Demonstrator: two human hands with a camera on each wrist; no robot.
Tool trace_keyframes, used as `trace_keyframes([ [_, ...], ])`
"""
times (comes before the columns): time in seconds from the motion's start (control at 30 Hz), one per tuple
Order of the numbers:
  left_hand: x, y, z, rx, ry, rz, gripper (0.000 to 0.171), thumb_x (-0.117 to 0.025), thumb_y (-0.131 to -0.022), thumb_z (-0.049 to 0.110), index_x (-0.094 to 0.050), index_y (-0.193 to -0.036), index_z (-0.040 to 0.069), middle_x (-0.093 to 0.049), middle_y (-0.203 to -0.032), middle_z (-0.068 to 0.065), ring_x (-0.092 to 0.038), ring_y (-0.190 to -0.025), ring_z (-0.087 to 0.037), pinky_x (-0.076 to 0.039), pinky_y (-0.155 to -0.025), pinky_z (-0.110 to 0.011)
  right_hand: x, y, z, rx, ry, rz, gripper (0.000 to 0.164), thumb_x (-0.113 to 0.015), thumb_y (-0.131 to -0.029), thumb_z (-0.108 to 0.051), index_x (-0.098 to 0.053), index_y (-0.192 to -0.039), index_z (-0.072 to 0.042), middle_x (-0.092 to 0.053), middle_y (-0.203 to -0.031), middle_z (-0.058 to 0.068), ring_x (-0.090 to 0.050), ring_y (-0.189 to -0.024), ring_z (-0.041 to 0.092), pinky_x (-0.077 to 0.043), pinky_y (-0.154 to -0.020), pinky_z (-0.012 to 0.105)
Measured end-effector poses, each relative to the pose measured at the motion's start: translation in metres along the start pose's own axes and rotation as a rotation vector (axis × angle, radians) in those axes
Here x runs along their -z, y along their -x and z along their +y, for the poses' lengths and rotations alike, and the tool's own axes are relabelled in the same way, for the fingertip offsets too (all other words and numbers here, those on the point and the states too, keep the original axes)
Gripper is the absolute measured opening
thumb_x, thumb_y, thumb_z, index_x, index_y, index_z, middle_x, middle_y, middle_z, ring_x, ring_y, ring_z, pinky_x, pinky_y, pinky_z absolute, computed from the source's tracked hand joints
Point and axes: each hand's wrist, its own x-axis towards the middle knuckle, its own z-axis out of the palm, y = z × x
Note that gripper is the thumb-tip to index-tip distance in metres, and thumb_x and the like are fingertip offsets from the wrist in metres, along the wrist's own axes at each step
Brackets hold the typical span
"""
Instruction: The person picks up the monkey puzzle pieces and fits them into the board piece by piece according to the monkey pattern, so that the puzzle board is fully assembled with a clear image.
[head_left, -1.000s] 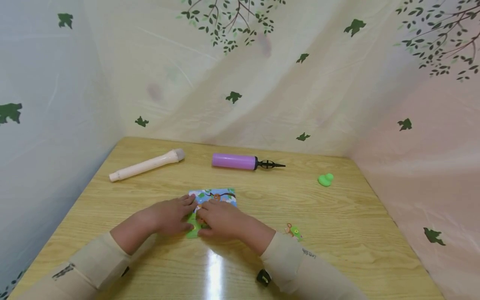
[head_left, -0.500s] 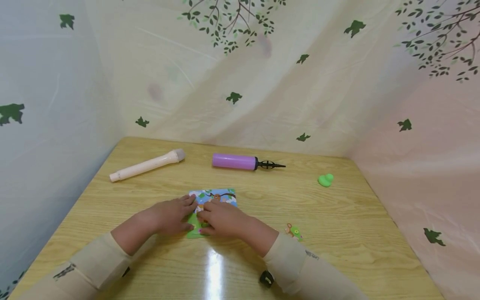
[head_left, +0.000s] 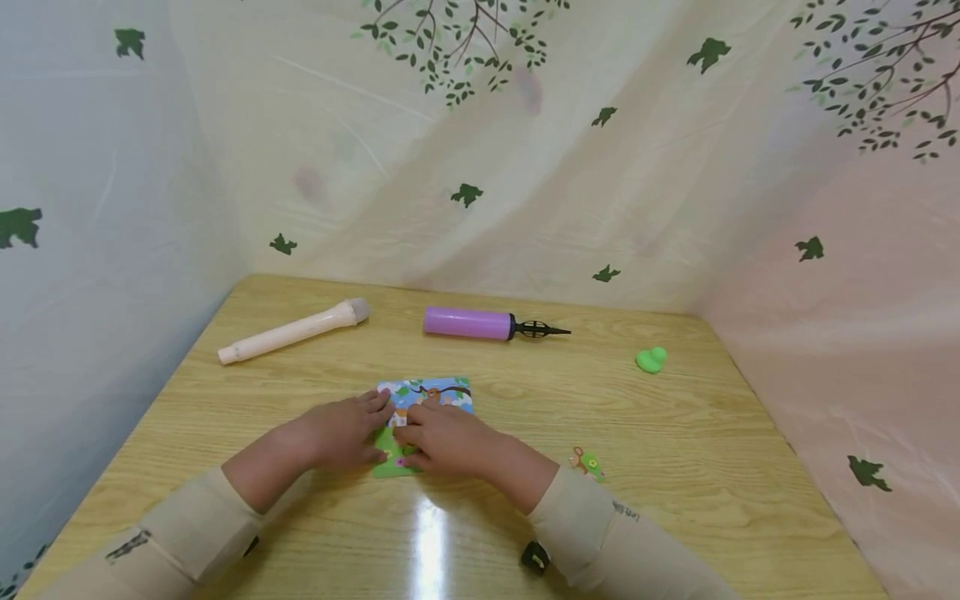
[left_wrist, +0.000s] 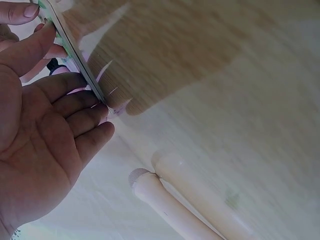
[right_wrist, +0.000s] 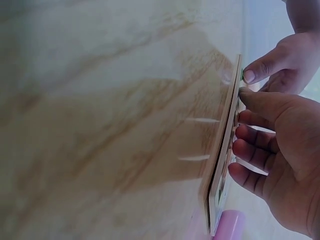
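Pale microphone (head_left: 292, 332) lies far left. Left hand (head_left: 347, 430), fingers spread, touches the left side of the picture board (head_left: 450, 390), flat on the table (head_left: 690, 467). Right hand (head_left: 452, 440), fingers loosely bent, touches its face. Farther right: animal cutout (head_left: 589, 464), green duck (head_left: 652, 360).

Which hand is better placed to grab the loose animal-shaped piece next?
Probably the right hand: the loose piece lies near its sleeve. The left hand is farther, at the left edge of the board.

Head view: bright, soft light; white glare streak (head_left: 430, 546) on table (head_left: 697, 475) at six o'clock — wrist views: dimmer, hazy, softly blurred.
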Motion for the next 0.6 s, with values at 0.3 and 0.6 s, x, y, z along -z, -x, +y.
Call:
trace_keyframes([
  [0.3, 0.0, 0.0, 0.0, -0.006, -0.002, 0.01, 0.074, -0.064, -0.094, 0.04, -0.039, -0.147, -0.005, -0.029, -0.157, -0.026, -0.028, -0.145, -0.043, -0.032, -0.115, -0.055, -0.002, -0.001, 0.002, 0.003, -0.008, -0.004, 0.037, -0.055, -0.097, -0.048, -0.065, -0.124, -0.024, -0.056, -0.105, -0.005, -0.05, -0.093, 0.01, -0.048, -0.08, 0.023],
  [0.6, -0.002, -0.001, -0.001, -0.005, 0.003, -0.002, 0.075, -0.063, -0.094, 0.042, -0.038, -0.148, -0.004, -0.027, -0.158, -0.025, -0.027, -0.145, -0.042, -0.03, -0.116, -0.055, 0.001, 0.018, 0.015, -0.049, -0.127, 0.033, 0.03, -0.06, -0.098, -0.036, -0.066, -0.121, -0.019, -0.06, -0.107, -0.005, -0.057, -0.103, 0.013, -0.045, -0.106, 0.032],
])
